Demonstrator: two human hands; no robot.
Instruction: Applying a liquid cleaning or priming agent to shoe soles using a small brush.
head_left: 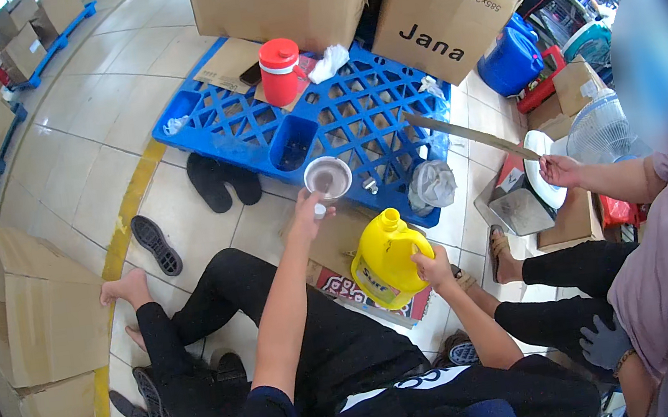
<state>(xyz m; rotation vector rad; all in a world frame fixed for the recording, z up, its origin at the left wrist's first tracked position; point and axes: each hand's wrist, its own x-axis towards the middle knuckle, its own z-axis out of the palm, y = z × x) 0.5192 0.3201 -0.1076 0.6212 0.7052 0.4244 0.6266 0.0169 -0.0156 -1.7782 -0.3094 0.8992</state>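
Note:
My left hand [306,215] is closed around a small round tub [327,178], which is whitish and has some brownish contents or tint at its bottom. A small white piece [319,210], perhaps a cap, shows at the same hand's fingers. With my right hand [433,267] I grip the handle of a yellow plastic jug [381,263]. The jug leans slightly, its neck up and no cap visible on it. It is to the right of the tub and nearer to me, apart from it. Flattened cardboard [331,247] lies beneath.
A blue plastic pallet [258,147] ahead bears a red drink jug [281,72], cartons [435,14] and a crumpled plastic bag [432,185]. Dark shoe soles [157,245] lie on the left floor. At right, a co-worker's hand [558,170] holds a long strip [472,135] near a fan [600,129].

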